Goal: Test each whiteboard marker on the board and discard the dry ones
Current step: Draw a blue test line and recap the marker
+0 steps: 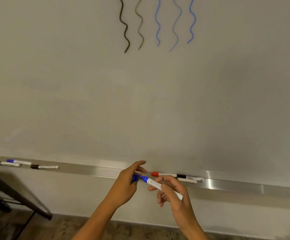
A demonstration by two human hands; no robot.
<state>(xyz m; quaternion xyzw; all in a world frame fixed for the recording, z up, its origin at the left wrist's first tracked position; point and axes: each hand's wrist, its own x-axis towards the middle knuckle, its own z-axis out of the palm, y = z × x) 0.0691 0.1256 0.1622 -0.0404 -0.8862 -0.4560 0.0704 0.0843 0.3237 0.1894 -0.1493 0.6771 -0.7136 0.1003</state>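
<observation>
The right hand (pixel 171 191) pinches a white-barrelled blue whiteboard marker (pixel 159 185) below the tray; the left hand (pixel 128 181) grips its blue plastic cap (pixel 135 178), just off the tip. Beyond, a long metal tray (pixel 92 168) holds capped markers: red, black and green to the right (pixel 177 176), two black and one blue at far left (pixel 19 164). Above rises the white board (pixel 140 101) with wavy test lines (pixel 158 23).

Dim, warm light; soft shadow on the whiteboard (pixel 227 101), glare on its tray (pixel 210 181), edges bowed.
</observation>
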